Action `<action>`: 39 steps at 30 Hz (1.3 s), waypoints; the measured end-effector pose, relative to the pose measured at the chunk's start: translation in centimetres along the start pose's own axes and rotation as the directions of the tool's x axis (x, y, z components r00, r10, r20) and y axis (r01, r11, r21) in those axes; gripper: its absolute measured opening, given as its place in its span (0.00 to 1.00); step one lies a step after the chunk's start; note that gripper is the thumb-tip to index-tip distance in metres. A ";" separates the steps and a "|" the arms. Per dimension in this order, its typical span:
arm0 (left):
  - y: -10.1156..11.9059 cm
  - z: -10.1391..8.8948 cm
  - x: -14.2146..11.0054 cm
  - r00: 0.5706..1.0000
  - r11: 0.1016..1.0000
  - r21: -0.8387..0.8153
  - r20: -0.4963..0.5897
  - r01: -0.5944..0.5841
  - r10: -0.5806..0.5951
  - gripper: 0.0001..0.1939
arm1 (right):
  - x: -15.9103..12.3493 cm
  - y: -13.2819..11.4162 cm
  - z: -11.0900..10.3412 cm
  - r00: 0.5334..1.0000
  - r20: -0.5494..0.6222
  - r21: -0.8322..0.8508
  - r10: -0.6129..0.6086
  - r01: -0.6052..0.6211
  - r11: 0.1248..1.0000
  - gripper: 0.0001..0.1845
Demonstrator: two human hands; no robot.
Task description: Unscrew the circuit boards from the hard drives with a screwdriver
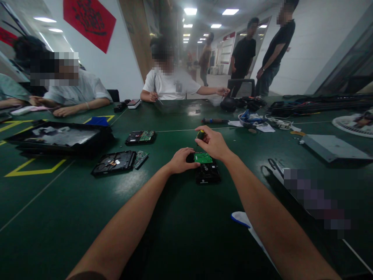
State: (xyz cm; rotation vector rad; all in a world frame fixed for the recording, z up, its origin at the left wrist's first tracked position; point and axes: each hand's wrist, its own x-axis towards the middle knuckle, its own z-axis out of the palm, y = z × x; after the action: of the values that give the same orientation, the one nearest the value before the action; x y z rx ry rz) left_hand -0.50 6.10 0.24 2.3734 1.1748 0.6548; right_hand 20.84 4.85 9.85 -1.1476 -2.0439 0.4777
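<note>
A black hard drive (208,175) lies on the green table in front of me, with a green circuit board (203,157) on its upper face. My left hand (181,160) is closed on the drive's left side, thumb near the board's lower edge. In my right hand (215,142) is a screwdriver (200,134) with a yellow-green and black handle, held upright above the far part of the board. Its thin shaft points down; whether the tip sits in a screw is too small to tell.
To the left are an opened hard drive (113,163), a loose circuit board (141,159), another drive (140,137) and black trays (61,136). A grey metal box (335,147) and a cable bundle (253,118) lie right. A white glove (241,219) is near my right forearm. Co-workers sit opposite.
</note>
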 end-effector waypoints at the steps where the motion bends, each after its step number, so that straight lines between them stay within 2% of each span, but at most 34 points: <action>1: 0.0 0.0 0.0 1.000 1.000 0.000 -0.001 -0.004 0.004 0.36 | 0.0 0.1 0.0 1.000 -0.003 0.002 -0.007 0.007 1.000 0.21; 7: -0.1 0.1 0.1 1.000 0.999 0.025 -0.013 -0.028 0.028 0.36 | 0.0 0.6 0.4 0.998 -0.046 0.013 -0.052 0.053 0.999 0.21; 11: -0.1 0.1 0.0 0.999 0.999 0.036 -0.011 -0.034 0.034 0.35 | 0.1 0.5 -0.2 0.988 -0.142 0.019 -0.066 0.069 0.997 0.20; 13: -0.1 0.1 0.0 1.000 0.999 0.035 -0.002 -0.026 0.027 0.35 | 0.2 0.7 -1.1 0.976 -0.218 -0.007 -0.021 0.019 1.000 0.21; 16: 0.0 0.0 0.0 1.000 0.999 0.034 0.016 0.004 -0.005 0.37 | 0.3 1.9 -2.8 0.951 -0.277 -0.030 0.140 -0.154 0.988 0.20; 17: 0.1 -0.1 0.0 1.000 0.999 0.032 0.021 0.015 -0.015 0.39 | 0.3 2.5 -3.2 0.944 -0.241 0.003 0.228 -0.234 0.972 0.20; 19: 0.2 -0.2 -0.1 0.999 0.999 0.024 0.025 0.035 -0.036 0.41 | 0.1 4.0 -3.4 0.928 -0.082 0.069 0.364 -0.359 0.931 0.20; 23: 0.5 -0.5 -0.3 0.997 0.997 -0.004 0.028 0.078 -0.078 0.45 | -0.7 7.0 -2.2 0.871 0.133 -0.034 0.473 -0.473 0.880 0.13; 26: 0.6 -0.6 -0.3 0.994 0.994 0.010 0.031 0.107 -0.107 0.47 | -1.2 8.1 -1.0 0.829 0.250 -0.001 0.500 -0.516 0.856 0.13; 29: 0.6 -0.8 -0.2 0.993 0.991 0.071 0.034 0.114 -0.117 0.49 | -1.3 8.5 -0.7 0.803 0.306 0.031 0.511 -0.545 0.838 0.16; 32: 0.4 -1.3 -0.2 0.993 0.986 0.124 0.020 0.112 -0.116 0.49 | -1.3 8.3 -1.2 0.788 0.321 -0.012 0.525 -0.551 0.835 0.17; 35: 0.3 -2.2 -0.3 0.995 0.982 0.168 -0.044 0.091 -0.085 0.46 | -1.3 7.9 -1.9 0.762 0.378 -0.067 0.526 -0.545 0.836 0.15; 39: 2.1 -2.6 -0.3 0.992 0.955 0.280 -0.107 0.101 -0.074 0.40 | -1.3 7.5 -2.5 0.692 0.522 -0.110 0.499 -0.525 0.844 0.10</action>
State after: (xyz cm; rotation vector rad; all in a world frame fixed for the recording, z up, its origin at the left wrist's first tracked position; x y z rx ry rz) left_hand -0.86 5.02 3.45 2.5279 1.4963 0.6096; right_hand 27.46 7.64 6.32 -1.7145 -2.1106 1.2452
